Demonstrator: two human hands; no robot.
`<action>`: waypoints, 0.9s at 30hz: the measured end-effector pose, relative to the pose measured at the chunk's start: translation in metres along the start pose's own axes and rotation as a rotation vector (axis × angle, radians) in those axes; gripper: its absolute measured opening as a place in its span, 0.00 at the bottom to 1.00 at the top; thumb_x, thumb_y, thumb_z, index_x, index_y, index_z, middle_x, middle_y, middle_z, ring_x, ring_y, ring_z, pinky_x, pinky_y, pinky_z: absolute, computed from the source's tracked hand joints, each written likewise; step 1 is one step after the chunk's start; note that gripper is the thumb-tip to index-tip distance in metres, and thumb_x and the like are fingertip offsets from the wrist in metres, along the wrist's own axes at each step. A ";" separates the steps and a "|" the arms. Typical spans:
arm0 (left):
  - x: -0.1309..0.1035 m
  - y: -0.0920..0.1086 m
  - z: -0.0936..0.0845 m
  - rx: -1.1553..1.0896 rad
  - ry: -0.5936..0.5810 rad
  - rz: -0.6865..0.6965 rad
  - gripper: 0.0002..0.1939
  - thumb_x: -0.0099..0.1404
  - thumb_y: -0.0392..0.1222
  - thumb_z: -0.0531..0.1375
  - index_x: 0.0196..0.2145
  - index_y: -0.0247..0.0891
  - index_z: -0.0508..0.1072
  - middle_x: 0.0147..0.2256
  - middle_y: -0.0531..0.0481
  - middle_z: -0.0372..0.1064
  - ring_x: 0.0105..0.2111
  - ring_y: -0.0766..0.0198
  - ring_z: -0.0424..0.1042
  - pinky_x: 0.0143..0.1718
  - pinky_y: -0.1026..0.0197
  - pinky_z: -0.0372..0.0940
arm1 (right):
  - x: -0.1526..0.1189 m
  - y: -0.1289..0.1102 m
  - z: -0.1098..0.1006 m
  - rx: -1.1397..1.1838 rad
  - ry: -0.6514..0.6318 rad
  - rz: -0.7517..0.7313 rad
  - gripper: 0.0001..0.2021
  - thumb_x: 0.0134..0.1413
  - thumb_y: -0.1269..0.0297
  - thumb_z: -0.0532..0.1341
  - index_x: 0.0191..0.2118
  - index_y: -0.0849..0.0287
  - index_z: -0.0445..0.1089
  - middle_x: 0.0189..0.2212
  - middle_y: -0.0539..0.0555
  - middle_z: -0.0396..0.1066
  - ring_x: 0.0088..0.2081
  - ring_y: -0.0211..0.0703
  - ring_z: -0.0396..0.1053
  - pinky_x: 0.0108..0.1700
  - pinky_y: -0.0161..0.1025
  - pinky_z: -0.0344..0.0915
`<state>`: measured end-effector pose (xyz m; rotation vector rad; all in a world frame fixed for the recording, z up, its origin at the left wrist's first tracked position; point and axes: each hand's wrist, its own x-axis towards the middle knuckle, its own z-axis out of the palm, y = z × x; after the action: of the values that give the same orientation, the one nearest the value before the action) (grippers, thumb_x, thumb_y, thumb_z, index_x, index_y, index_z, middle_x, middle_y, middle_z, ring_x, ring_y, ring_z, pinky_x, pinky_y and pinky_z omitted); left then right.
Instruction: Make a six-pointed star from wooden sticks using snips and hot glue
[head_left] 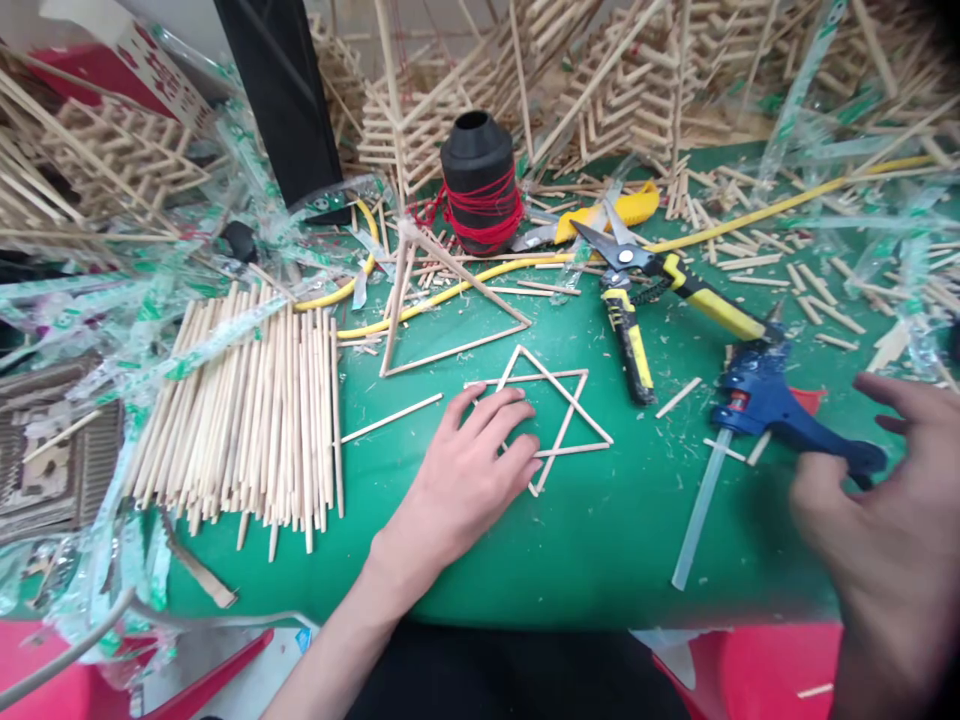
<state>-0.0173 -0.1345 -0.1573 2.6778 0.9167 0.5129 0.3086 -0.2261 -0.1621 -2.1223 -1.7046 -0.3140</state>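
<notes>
On the green table lies a six-pointed star of thin wooden sticks (562, 437). My left hand (480, 455) rests over the star's left part, fingers curled down onto the sticks; what its fingertips pinch, if anything, is hidden. My right hand (885, 480) is at the right, thumb and fingers spread apart, beside the handle of a blue glue gun (795, 415) and holding nothing. A clear glue stick (701, 515) sticks out of the gun. Behind the star stands a stick frame of triangles (457, 350). One loose stick (394, 418) lies left of my left hand.
A bundle of sticks (255, 420) lies at the left. Yellow-handled cutters (630, 300), a yellow knife (615, 212) and a black spool with red thread (480, 185) lie or stand behind. Stick structures, plastic wrap and a yellow cable (787, 205) fill the back.
</notes>
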 end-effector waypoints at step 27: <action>0.013 -0.017 -0.012 -0.077 0.078 -0.028 0.05 0.73 0.35 0.59 0.37 0.35 0.71 0.46 0.42 0.77 0.50 0.52 0.76 0.50 0.49 0.70 | 0.001 0.026 -0.006 -0.106 -0.107 -0.048 0.19 0.51 0.54 0.58 0.46 0.59 0.71 0.39 0.61 0.74 0.39 0.58 0.74 0.35 0.47 0.66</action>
<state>-0.0214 -0.1118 -0.1497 2.5884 0.9347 0.6373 0.3345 -0.2323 -0.1601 -2.2128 -1.8393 -0.3165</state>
